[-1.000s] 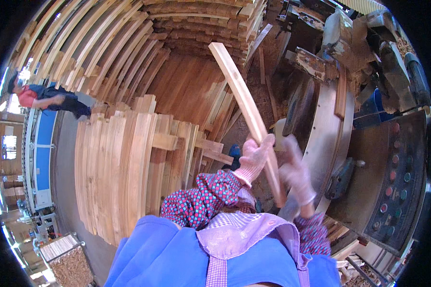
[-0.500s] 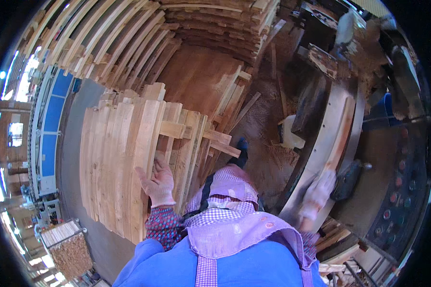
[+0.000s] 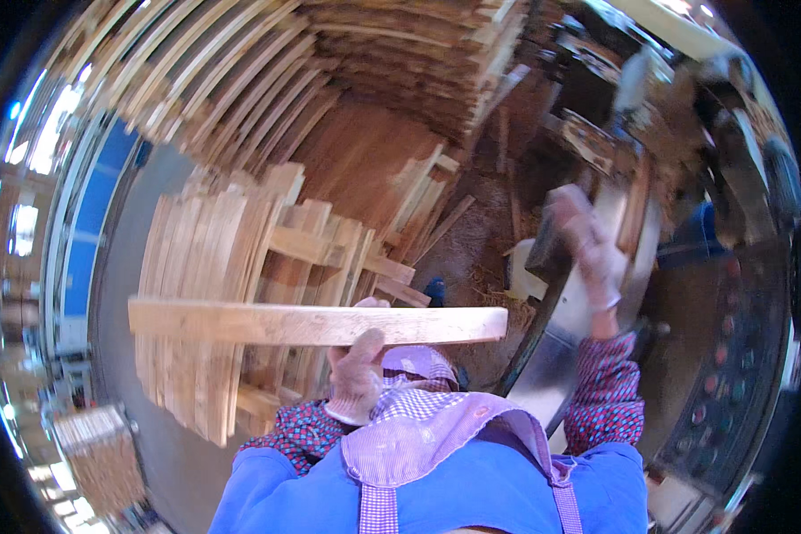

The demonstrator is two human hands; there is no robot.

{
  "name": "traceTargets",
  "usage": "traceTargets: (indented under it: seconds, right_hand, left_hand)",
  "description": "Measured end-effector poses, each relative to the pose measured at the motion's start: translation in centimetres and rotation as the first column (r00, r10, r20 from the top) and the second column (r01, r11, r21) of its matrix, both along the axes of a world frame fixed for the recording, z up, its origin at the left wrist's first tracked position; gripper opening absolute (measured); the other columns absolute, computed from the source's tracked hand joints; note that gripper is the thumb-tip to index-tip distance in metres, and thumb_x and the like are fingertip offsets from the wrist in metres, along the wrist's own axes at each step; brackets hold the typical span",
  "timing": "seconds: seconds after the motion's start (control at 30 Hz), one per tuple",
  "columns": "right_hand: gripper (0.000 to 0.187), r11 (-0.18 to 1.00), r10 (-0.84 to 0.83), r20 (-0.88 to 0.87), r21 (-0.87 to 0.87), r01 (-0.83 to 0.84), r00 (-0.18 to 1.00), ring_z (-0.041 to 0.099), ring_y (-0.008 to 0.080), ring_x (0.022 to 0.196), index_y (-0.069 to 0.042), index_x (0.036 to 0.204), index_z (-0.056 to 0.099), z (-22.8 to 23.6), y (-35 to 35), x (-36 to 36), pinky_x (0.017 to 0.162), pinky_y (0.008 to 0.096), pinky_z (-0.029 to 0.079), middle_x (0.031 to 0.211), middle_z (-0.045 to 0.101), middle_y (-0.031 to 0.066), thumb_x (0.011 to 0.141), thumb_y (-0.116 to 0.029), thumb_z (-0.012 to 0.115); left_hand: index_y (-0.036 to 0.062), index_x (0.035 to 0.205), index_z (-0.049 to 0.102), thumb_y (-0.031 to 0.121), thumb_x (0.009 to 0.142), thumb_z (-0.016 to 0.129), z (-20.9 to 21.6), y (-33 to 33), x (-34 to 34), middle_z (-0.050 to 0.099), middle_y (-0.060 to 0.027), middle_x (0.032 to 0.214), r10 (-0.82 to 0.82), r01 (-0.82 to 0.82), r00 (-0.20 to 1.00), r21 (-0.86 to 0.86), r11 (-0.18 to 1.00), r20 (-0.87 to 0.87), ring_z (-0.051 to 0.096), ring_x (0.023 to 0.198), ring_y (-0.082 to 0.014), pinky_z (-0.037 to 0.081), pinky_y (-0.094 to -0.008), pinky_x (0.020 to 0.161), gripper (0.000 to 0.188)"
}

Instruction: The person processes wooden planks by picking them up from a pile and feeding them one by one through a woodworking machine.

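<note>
My left hand (image 3: 356, 378), in a pale work glove, is closed around a light wooden plank (image 3: 267, 322). It grips the plank to the right of its middle, thumb on the near side. The plank lies level across my front, raised over a stack of similar planks (image 3: 196, 231). On the right, my gloved right hand (image 3: 589, 249) reaches forward over the metal bed (image 3: 561, 325) of a machine. Motion smears its fingers, and I cannot tell whether they touch anything. Just beyond it, a wooden strip (image 3: 635, 205) lies lengthwise on the bed.
Tall racks of stacked slats (image 3: 205, 71) rise at the far left and back. A control panel with round buttons (image 3: 716, 383) stands at far right. Sawdust and loose wood scraps (image 3: 449, 218) lie on the floor between stack and machine. A bundle of wood (image 3: 102, 458) sits at lower left.
My left hand has taken a plank from the stack and holds it crosswise before me. My right hand has moved forward along the machine, and the strip there lies farther away.
</note>
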State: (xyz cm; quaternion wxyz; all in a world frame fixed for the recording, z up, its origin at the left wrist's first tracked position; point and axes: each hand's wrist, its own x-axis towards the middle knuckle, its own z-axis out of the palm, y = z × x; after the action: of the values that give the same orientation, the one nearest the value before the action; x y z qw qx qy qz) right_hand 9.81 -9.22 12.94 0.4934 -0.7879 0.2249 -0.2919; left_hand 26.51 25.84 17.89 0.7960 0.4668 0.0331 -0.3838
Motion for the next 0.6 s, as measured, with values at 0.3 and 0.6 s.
traceTargets:
  seconds: [0.3,0.6]
  right_hand:
    - [0.088,0.971,-0.112,-0.330,0.165,0.174,0.937,0.055,0.0368,0.123,-0.002,0.149,0.030,3.0,25.1,-5.9,0.102,0.0390,0.046,0.142,0.045,0.0268,0.080,-0.031,0.077]
    - [0.060,0.503,-0.860,-0.452,-0.682,0.531,0.236,0.048,0.0436,0.127,0.004,0.136,0.048,-6.8,27.7,-11.1,0.107,0.0477,0.039,0.139,0.048,0.0269,0.084,-0.019,0.065]
  left_hand:
    - [0.0013,0.125,0.052,0.049,0.091,0.063,-2.9,-9.9,-3.1,0.061,-0.0077,0.104,-0.429,0.440,0.883,-0.018,0.898,0.188,0.061,0.098,-0.0211,0.054,-0.0409,0.088,0.060]
    - [0.0042,0.126,0.051,0.038,0.094,0.064,-6.1,-13.5,-4.0,0.062,-0.0102,0.107,-0.575,0.574,0.818,0.046,0.818,0.013,0.062,0.075,-0.0164,0.059,-0.0331,0.060,0.049]
